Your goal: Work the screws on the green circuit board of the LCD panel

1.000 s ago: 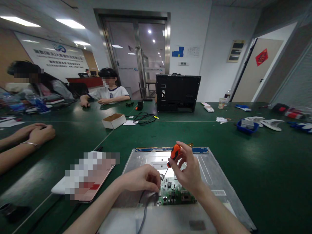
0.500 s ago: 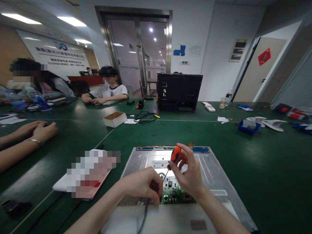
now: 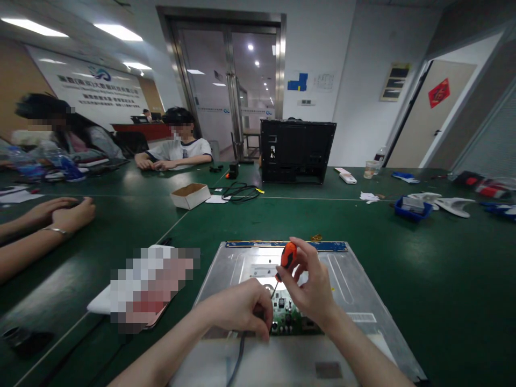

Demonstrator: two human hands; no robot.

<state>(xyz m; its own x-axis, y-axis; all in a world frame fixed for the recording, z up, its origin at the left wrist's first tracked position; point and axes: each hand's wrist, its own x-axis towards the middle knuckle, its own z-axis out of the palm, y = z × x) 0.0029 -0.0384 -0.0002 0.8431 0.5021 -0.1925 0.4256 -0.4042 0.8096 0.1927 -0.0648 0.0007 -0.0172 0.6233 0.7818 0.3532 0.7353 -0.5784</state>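
My right hand (image 3: pixel 312 285) grips an orange and black screwdriver (image 3: pixel 288 255) by its handle, thumb and fingers pinched around it. The thin shaft slants down toward the left edge of a green circuit board (image 3: pixel 288 317); its tip is hidden behind my left hand (image 3: pixel 252 309). My left fingers are curled and closed at the board's left edge, and whatever they pinch cannot be made out. Under both hands lies a silvery flat display panel (image 3: pixel 355 285), with a blue strip board (image 3: pixel 334 246) along its far edge. A grey cable (image 3: pixel 241 355) runs down from beneath my left hand.
On the green table (image 3: pixel 427 279), a blurred-out white and pink item (image 3: pixel 99 303) lies to the left. Further off are a small open box (image 3: pixel 190 196), a black cable (image 3: pixel 239 192), a black monitor (image 3: pixel 298 153) and a blue tray (image 3: pixel 411 210). A co-worker's hands (image 3: pixel 72 215) rest at the left.
My left hand has shifted slightly right along the board's edge. The screwdriver handle has moved a little left with my right hand still holding it.
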